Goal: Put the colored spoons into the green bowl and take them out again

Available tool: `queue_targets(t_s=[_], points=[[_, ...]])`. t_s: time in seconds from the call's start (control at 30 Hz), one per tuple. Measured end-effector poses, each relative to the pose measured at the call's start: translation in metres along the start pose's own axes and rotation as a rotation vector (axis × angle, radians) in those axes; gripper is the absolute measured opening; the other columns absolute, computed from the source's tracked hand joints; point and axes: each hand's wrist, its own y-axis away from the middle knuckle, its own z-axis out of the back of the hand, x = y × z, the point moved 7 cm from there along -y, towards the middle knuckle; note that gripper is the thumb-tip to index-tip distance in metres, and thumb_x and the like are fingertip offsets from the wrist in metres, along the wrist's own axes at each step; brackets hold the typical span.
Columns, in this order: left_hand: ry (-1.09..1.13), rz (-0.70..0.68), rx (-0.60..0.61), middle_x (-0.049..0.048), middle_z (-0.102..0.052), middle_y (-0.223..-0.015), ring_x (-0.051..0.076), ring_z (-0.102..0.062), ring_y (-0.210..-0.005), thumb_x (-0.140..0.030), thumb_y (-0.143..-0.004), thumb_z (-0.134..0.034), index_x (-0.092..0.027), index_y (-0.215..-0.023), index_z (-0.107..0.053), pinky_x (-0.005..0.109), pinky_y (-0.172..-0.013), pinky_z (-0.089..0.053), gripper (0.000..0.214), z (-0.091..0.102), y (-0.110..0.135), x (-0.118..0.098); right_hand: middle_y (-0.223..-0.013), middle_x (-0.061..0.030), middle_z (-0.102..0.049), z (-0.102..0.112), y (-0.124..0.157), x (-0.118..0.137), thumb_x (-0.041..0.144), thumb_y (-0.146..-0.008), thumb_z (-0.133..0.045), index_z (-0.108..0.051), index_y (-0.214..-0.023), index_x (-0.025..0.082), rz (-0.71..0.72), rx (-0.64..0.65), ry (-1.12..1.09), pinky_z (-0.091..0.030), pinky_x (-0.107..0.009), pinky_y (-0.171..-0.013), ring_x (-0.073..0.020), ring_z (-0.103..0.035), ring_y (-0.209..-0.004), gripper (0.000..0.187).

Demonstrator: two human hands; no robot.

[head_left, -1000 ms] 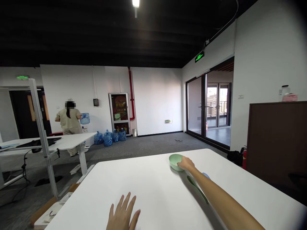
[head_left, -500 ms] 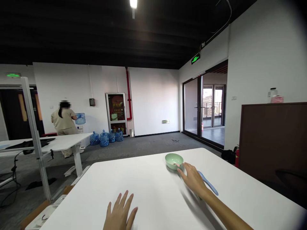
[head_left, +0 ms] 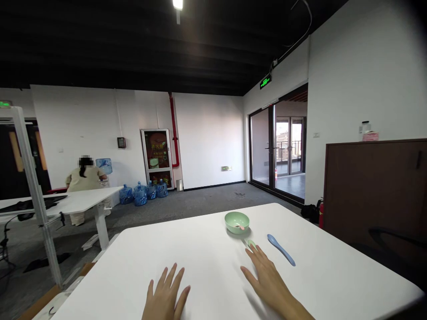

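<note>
My left hand is over the white table at its near side, open with the fingers spread and nothing in it. To its right, my right hand is also open, fingers stretched forward. Just past its fingertips shows the rounded end of a light green thing, perhaps a spoon; the rest is hidden under the hand. Beyond that stands a green bowl with a small pink-handled spoon in it. A blue spoon lies on the table to the right of my right hand.
A second white table with a metal post is at the left. Behind it a person bends near a blue water bottle; several more bottles stand on the floor. At the right is a brown cabinet.
My right hand has drawn back from the bowl toward me, uncovering the blue spoon and the green end. My left hand stays nearly still. The person behind has bent lower. The view has turned slightly right.
</note>
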Motion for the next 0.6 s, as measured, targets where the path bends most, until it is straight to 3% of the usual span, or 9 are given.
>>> queue_targets(t_s=[0.2, 0.33, 0.47, 0.6], points=[[0.016, -0.010, -0.008, 0.0065, -0.050, -0.162, 0.035, -0.043, -0.152, -0.041, -0.102, -0.038, -0.030, -0.152, -0.053, 0.065, -0.118, -0.042, 0.053, -0.001, 0.000, 0.001, -0.171, -0.0086, -0.034, 0.001, 0.000, 0.000, 0.063, -0.102, -0.037, -0.051, -0.157, 0.018, -0.009, -0.006, -0.014, -0.033, -0.049, -0.127, -0.0305, -0.021, -0.162, 0.073], [0.021, -0.015, -0.024, 0.0070, -0.051, -0.162, 0.036, -0.044, -0.151, -0.041, -0.102, -0.037, -0.030, -0.151, -0.054, 0.065, -0.118, -0.043, 0.053, -0.004, -0.001, 0.002, -0.162, -0.0130, -0.050, 0.007, -0.009, -0.001, 0.059, -0.102, -0.040, -0.059, -0.150, 0.016, -0.012, -0.062, -0.022, -0.039, -0.047, -0.121, -0.0328, -0.039, -0.154, 0.066], [0.032, -0.020, -0.046, 0.0068, -0.053, -0.161, 0.036, -0.046, -0.150, -0.041, -0.101, -0.041, -0.033, -0.150, -0.055, 0.065, -0.117, -0.043, 0.051, -0.006, 0.000, 0.002, -0.135, -0.0152, -0.070, 0.030, -0.043, 0.004, 0.048, -0.106, -0.036, -0.070, -0.134, 0.017, 0.019, -0.159, 0.011, -0.047, -0.040, -0.106, -0.0305, -0.062, -0.127, 0.053], [0.032, -0.015, -0.042, 0.0066, -0.052, -0.161, 0.036, -0.045, -0.151, -0.041, -0.101, -0.041, -0.033, -0.151, -0.054, 0.065, -0.118, -0.043, 0.052, -0.009, -0.001, 0.006, -0.120, -0.0145, -0.074, 0.049, -0.098, 0.011, 0.040, -0.105, -0.041, -0.074, -0.123, 0.018, -0.004, -0.165, 0.153, -0.047, -0.038, -0.098, -0.0306, -0.064, -0.117, 0.044]])
